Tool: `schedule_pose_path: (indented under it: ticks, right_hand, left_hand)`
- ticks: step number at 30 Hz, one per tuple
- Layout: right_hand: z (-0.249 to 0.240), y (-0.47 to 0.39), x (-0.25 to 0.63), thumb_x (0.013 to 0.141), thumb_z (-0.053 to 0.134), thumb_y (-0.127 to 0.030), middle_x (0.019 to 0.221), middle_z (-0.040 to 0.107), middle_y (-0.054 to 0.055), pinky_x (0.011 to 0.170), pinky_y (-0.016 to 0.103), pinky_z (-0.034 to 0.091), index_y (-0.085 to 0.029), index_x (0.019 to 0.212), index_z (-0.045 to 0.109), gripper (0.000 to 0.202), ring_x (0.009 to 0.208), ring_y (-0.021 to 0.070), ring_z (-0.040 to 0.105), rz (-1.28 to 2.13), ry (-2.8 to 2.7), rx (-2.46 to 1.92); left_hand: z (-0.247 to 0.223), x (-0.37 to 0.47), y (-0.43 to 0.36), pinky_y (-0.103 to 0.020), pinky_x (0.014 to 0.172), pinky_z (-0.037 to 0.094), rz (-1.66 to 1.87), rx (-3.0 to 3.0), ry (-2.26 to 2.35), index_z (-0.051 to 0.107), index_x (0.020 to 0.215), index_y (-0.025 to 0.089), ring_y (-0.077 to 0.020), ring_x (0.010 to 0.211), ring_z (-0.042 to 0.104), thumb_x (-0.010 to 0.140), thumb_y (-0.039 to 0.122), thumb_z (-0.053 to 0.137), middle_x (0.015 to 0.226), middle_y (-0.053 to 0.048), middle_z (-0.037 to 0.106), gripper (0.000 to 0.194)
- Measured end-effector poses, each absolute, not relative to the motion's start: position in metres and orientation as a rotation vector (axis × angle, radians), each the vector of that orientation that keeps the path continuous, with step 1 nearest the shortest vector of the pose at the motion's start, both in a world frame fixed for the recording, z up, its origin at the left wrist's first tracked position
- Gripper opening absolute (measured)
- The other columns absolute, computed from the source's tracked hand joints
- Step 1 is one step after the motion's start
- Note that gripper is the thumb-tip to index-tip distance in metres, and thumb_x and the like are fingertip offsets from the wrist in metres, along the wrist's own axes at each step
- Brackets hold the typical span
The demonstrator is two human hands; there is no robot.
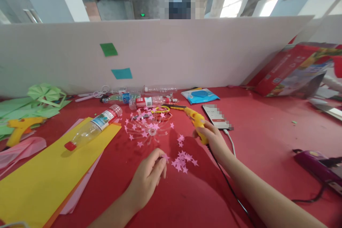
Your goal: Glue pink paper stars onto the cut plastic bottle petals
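Between its thumb and fingertips, my left hand (150, 171) pinches a pink paper star (166, 157), low over the red table. My right hand (211, 135) is wrapped round the handle of a yellow glue gun (196, 121), whose dark nozzle points left. A black cord runs from the gun's handle toward the front edge. Just right of my left hand lies a loose pile of pink stars (183, 161), with a few more above it. Beyond my left hand sits a clear plastic piece (152, 131) cut into spread strips, with pink stars on many of them.
A plastic bottle (92, 130) rests on yellow paper (53, 171) at the left, near another yellow glue gun (21, 127). More bottles (148, 102), a wipes pack (200, 96) and a phone (217, 117) lie further back. A purple power strip (317, 167) is at the right.
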State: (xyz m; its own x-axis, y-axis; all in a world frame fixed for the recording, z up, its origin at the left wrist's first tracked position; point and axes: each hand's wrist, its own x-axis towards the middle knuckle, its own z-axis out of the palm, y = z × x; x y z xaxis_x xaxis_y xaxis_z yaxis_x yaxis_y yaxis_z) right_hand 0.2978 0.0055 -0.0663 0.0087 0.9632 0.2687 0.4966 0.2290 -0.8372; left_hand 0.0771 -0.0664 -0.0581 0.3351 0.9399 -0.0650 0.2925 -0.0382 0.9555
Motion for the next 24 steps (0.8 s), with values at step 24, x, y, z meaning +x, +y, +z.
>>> schedule_pose_path:
  ticks: [24]
  right_hand:
    - [-0.063, -0.062, 0.252, 0.079, 0.057, -0.025, 0.066, 0.054, -0.003, 0.050, 0.021, 0.044, -0.021, 0.074, 0.048, 0.011, 0.056, 0.0110, 0.051, 0.950, -1.628, -1.085]
  left_hand:
    - [-0.054, 0.088, -0.070, -0.020, 0.047, 0.031, 0.860, 1.415, 1.153, 0.055, 0.069, 0.019, -0.0075, 0.048, 0.036, 0.080, 0.036, 0.053, 0.055, 0.005, 0.046, 0.020]
